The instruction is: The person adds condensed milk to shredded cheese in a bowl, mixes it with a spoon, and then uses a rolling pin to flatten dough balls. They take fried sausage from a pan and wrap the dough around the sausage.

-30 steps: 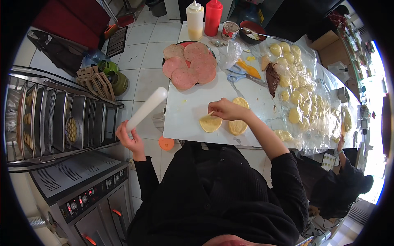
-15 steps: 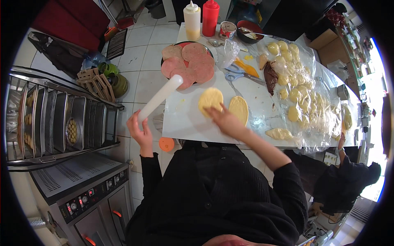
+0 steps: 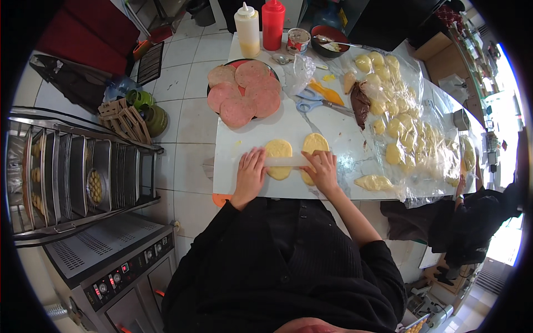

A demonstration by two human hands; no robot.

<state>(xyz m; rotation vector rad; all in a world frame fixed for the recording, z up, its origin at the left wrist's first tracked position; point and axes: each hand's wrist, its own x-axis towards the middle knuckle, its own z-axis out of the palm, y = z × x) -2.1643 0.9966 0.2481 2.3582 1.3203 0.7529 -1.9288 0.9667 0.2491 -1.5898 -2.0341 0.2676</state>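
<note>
A white rolling pin [image 3: 285,161] lies crosswise over a flattened oval of yellow dough [image 3: 278,147] near the front edge of the table. My left hand [image 3: 252,171] is on the pin's left end, fingers stretched over it. At the other end, my right hand [image 3: 322,170] grips the pin with bent fingers. A second dough oval [image 3: 315,143] lies partly beneath the right hand, so its middle is hidden. Beyond my left hand, large round pink meat slices [image 3: 242,91] overlap on a dark-rimmed plate.
Blue-handled scissors [image 3: 311,101], an orange piping bag [image 3: 326,90] and a brown piping bag [image 3: 360,105] lie farther back. Dough balls [image 3: 395,129] under clear plastic cover the right side. Squeeze bottles [image 3: 273,25] stand behind. A tray rack [image 3: 83,172] is left; another person [image 3: 472,222] is at right.
The rolling pin has come down from upright in my left hand to lie across the left dough oval. My right hand has moved from that dough to the pin's right end.
</note>
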